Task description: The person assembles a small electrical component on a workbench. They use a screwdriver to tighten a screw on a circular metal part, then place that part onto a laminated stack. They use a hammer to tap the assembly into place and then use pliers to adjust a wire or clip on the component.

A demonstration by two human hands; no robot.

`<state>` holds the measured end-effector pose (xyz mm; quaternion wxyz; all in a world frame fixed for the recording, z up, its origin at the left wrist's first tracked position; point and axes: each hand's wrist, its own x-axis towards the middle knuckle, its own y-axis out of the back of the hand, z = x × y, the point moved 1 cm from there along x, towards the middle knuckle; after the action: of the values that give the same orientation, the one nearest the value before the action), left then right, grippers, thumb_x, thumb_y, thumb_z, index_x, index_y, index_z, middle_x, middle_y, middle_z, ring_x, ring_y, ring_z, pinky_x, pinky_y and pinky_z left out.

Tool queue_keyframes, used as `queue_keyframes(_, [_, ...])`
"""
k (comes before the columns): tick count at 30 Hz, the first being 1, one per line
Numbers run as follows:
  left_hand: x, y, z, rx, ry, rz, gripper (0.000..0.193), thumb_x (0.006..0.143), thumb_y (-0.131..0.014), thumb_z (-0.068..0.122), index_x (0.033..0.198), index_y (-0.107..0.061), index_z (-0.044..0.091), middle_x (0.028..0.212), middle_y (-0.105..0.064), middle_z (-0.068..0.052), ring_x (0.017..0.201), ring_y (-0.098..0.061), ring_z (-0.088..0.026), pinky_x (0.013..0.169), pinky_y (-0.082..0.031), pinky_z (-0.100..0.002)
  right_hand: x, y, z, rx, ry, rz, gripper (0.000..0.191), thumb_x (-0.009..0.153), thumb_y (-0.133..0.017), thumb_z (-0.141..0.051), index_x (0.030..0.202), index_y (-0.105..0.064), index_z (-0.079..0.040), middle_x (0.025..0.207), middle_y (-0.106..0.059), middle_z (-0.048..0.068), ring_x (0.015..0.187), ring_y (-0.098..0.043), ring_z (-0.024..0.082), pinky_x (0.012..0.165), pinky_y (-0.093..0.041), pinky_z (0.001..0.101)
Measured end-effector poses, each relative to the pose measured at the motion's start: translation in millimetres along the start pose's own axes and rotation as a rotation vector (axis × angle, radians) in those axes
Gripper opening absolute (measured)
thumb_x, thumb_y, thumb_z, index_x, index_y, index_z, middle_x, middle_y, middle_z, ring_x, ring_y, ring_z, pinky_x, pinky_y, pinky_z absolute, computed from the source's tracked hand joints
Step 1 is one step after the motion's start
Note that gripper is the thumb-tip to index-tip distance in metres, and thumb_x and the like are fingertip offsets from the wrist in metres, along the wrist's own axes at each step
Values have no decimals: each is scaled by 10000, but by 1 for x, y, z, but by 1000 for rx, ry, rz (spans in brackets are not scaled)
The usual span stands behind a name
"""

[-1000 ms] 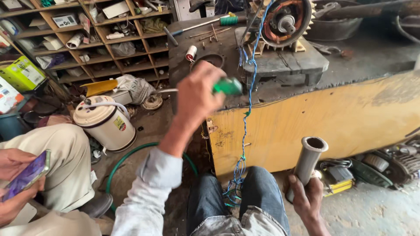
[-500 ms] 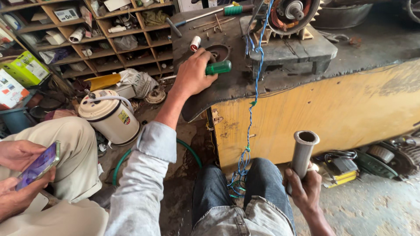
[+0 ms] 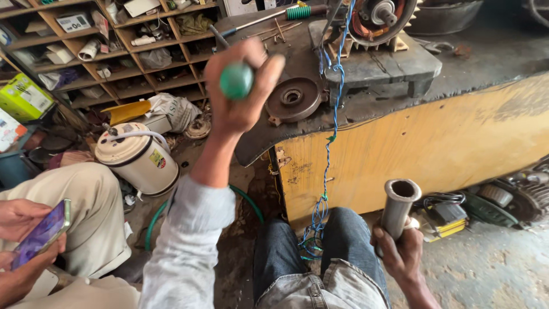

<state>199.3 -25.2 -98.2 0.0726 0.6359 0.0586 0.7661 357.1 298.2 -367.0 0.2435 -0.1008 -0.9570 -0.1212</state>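
Left hand [image 3: 243, 94] raised in front of me, I have my fingers closed tight around a green-handled tool [image 3: 236, 80], the round butt of the handle facing me so the working end points away toward the table [image 3: 423, 131]; the shaft itself is hidden behind my fist. My right hand [image 3: 400, 252] is down by my knee, wrapped around the lower end of a grey metal pipe [image 3: 397, 207], held upright with its open mouth up so it stays out of the way yet ready. Just past my left hand, a round dark metal disc [image 3: 294, 98] lies flat at the table's edge, near the motor [image 3: 380, 17] with blue wire [image 3: 329, 143] trailing down the yellow front. A second green-handled screwdriver [image 3: 274, 16] rests further back. To my left another person's hands hold a phone [image 3: 41, 233].
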Motion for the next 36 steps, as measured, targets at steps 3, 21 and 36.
queue_keyframes(3, [22, -38, -20, -264, 13, 1, 278, 1014, -682, 193, 780, -569, 95, 652, -532, 27, 549, -536, -90, 478, -414, -294, -2, -2, -1, -55, -19, 1, 217, 906, -656, -225, 832, -661, -21, 604, -671, 36, 505, -628, 113, 474, -486, 267])
queue_keyframes(21, [0, -51, -2, -257, 114, -52, 347, 1063, -659, 207, 765, -539, 75, 655, -524, 37, 536, -458, -50, 503, -327, -246, -5, 2, 1, -14, 14, -5, 214, 898, -665, -216, 839, -648, -12, 590, -648, 27, 485, -593, 103, 448, -460, 265])
queue_keyframes(36, [1, -59, -7, -588, 122, -97, 310, 991, -741, 158, 773, -537, 75, 679, -527, 8, 575, -479, -78, 533, -372, -303, -8, 2, 7, 29, 5, -32, 225, 901, -660, -236, 843, -661, -18, 585, -664, 23, 474, -599, 86, 424, -465, 256])
